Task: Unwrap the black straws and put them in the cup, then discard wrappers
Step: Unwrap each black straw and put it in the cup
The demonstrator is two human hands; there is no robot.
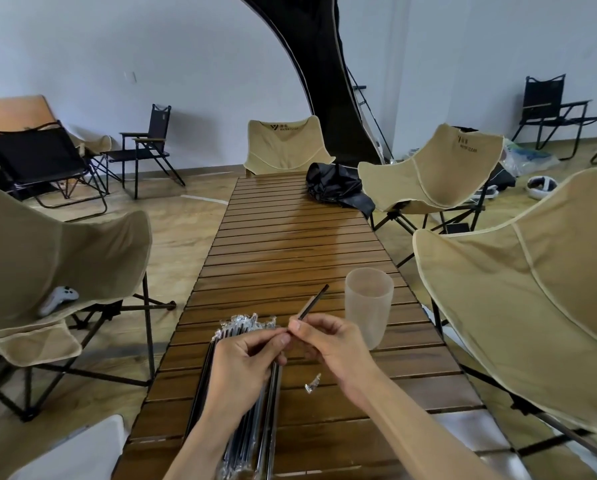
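Two hands are held together above the near part of the slatted wooden table (290,244). One black straw (312,303) is pinched between the thumb and forefinger of the right hand (328,344), its free end slanting up and away toward the cup (369,306). The lower end of the same straw is met by the fingertips of the left hand (245,365), whose thumb and forefinger are pressed together on it; whether wrapper is still held there cannot be told. The other fingers of both hands are curled inward.

A bundle of wrapped straws (252,410) is laid lengthwise on the table beneath the left hand, its crinkled clear ends showing just beyond the knuckles. The translucent cup is stood upright on the table just beside the right hand, and nothing is seen inside it. A small torn scrap of clear wrapper (312,382) is left on the slats under the right wrist.

A crumpled black bag (338,188) is placed at the far end, and tan folding chairs (519,299) are ranged around the table.
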